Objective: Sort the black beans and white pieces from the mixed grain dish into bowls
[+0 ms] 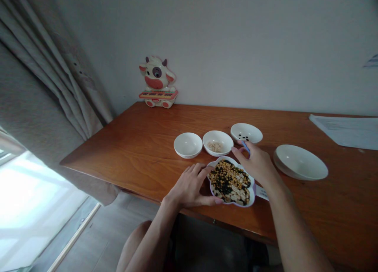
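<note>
In front of me is a lobed white dish with a purple rim (253,199), holding a mix of yellow kernels, black beans and pale flat seeds (230,181). My left hand (191,187) grips the dish's left side, thumb at the front rim and fingers at the left edge. Over the dish's far right edge, my right hand (260,161) pinches a slim blue tool (245,147), whose kind and tip I cannot make out. Just beyond it stands a white bowl (256,135) with several black beans. Beside that, another white bowl (208,138) contains pale pieces.
A third small white bowl (188,145) stands at the left of the row. To the right is a larger white bowl (301,163). A white label or paper strip (262,192) shows beside the dish. Farther back are a cow toy (158,82) and paper sheets (351,131).
</note>
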A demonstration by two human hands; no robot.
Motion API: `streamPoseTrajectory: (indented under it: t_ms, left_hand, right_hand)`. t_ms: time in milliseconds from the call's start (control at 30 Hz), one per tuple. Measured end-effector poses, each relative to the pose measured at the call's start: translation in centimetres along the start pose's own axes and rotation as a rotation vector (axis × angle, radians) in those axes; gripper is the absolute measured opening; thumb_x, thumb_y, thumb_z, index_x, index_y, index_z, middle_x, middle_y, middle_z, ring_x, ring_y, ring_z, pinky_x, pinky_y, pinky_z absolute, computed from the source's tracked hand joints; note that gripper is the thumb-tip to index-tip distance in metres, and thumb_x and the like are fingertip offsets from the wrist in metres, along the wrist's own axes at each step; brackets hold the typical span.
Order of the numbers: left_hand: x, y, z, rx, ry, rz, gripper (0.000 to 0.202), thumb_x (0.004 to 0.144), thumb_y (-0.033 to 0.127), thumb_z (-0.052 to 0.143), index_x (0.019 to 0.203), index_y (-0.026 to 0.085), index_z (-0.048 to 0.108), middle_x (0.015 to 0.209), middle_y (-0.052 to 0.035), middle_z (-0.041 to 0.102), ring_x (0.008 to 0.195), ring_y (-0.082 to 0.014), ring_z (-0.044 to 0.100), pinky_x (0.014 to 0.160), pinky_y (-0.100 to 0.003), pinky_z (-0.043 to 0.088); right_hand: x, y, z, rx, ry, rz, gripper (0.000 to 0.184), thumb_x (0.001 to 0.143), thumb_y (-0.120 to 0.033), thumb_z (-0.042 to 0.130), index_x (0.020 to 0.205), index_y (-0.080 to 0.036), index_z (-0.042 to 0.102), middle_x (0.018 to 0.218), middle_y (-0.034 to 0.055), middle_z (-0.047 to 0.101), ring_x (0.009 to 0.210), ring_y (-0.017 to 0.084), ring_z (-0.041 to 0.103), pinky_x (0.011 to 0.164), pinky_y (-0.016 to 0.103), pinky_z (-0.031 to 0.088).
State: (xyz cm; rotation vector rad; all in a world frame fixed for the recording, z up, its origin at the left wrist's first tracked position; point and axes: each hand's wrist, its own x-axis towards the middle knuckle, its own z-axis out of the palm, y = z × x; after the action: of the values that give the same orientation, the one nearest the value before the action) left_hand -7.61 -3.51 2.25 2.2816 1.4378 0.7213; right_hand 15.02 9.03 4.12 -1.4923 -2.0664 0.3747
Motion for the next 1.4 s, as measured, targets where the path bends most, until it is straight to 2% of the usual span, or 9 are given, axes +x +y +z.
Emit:
streamPoseTrajectory:
  t_ms: [67,167,267,367,600,900,1167,1267,1400]
  left_hand:
    - [0.0,0.3,-0.3,-0.008,0.001,-0.003,0.07,0.09,0.065,0.058,0.145,0.024,0.043,0.132,-0.012,0.057,0.119,-0.0304,0.058,0.106,-0.048,0.048]
    - [-0.1,0.5,-0.3,-0.01,0.005,-0.021,0.054,0.097,0.05,0.05,0.143,0.023,0.045,0.129,-0.0125,0.057,0.116,-0.0299,0.059,0.103,-0.049,0.048]
    - [-0.2,0.6,-0.3,-0.005,0.011,-0.031,0.053,0.095,0.042,0.05,0.143,0.021,0.044,0.129,-0.0132,0.056,0.115,-0.0302,0.058,0.103,-0.049,0.048]
    - [-0.3,0.5,-0.3,0.004,0.011,-0.04,0.056,0.094,0.039,0.052,0.146,0.022,0.042,0.129,-0.013,0.056,0.115,-0.0302,0.058,0.103,-0.048,0.049]
    - [-0.6,0.2,-0.8,0.012,-0.009,-0.02,0.055,0.096,0.042,0.049,0.146,0.021,0.042,0.131,-0.0125,0.057,0.117,-0.0294,0.058,0.103,-0.046,0.049]
    - [-0.6,0.2,-0.9,0.031,-0.014,-0.021,0.055,0.095,0.042,0.051,0.146,0.021,0.044,0.13,-0.0124,0.058,0.114,-0.0292,0.059,0.101,-0.046,0.05]
    - [-0.6,0.0,-0.6,0.032,-0.01,-0.018,0.055,0.097,0.045,0.049,0.146,0.022,0.043,0.129,-0.0121,0.058,0.115,-0.0292,0.059,0.101,-0.048,0.05]
    - [-0.6,0.0,-0.5,0.041,0.002,-0.021,0.065,0.094,0.056,0.055,0.148,0.022,0.04,0.131,-0.0128,0.057,0.118,-0.0303,0.058,0.104,-0.049,0.049]
    - [-0.6,0.1,-0.5,0.042,-0.008,-0.022,0.085,0.085,0.069,0.062,0.151,0.022,0.035,0.135,-0.0142,0.055,0.121,-0.0332,0.058,0.105,-0.052,0.05]
  right_hand:
    - [-0.2,-1.3,0.3,0.014,0.019,0.045,0.044,0.093,-0.05,0.056,0.122,-0.018,0.064,0.093,0.0118,0.077,0.082,0.028,0.073,0.07,0.036,0.051]
    - [-0.2,-2.5,0.9,0.021,-0.032,-0.027,0.033,0.095,-0.044,0.053,0.112,-0.021,0.067,0.089,0.009,0.078,0.079,0.025,0.072,0.068,0.033,0.048]
    - [-0.2,-2.7,1.0,0.034,-0.081,-0.068,0.033,0.097,-0.048,0.049,0.093,-0.022,0.069,0.088,0.0092,0.078,0.08,0.025,0.073,0.068,0.031,0.047]
    - [-0.3,-2.8,0.7,0.028,-0.09,-0.074,0.037,0.095,-0.055,0.051,0.087,-0.022,0.067,0.087,0.0092,0.078,0.081,0.026,0.073,0.068,0.031,0.046]
    - [-0.9,-1.8,-0.4,0.009,-0.102,-0.035,0.04,0.094,-0.06,0.053,0.091,-0.022,0.065,0.093,0.0104,0.077,0.085,0.028,0.072,0.07,0.033,0.046]
    - [-1.5,0.9,-2.5,-0.078,-0.066,0.07,0.046,0.092,-0.067,0.049,0.085,-0.023,0.061,0.08,0.0084,0.074,0.074,0.026,0.069,0.064,0.032,0.042]
    - [-2.2,2.6,-4.3,-0.375,-0.095,0.151,0.032,0.097,-0.046,0.047,0.087,-0.02,0.063,0.086,0.0121,0.072,0.082,0.027,0.068,0.066,0.033,0.038]
    - [-2.8,2.3,-4.9,-0.482,-0.084,0.199,0.036,0.097,-0.045,0.045,0.092,-0.018,0.068,0.091,0.0158,0.069,0.083,0.03,0.068,0.066,0.035,0.039]
    - [-1.9,1.4,-5.3,-0.5,0.058,0.191,0.042,0.097,-0.047,0.047,0.108,-0.013,0.07,0.106,0.0206,0.066,0.091,0.032,0.068,0.07,0.038,0.045]
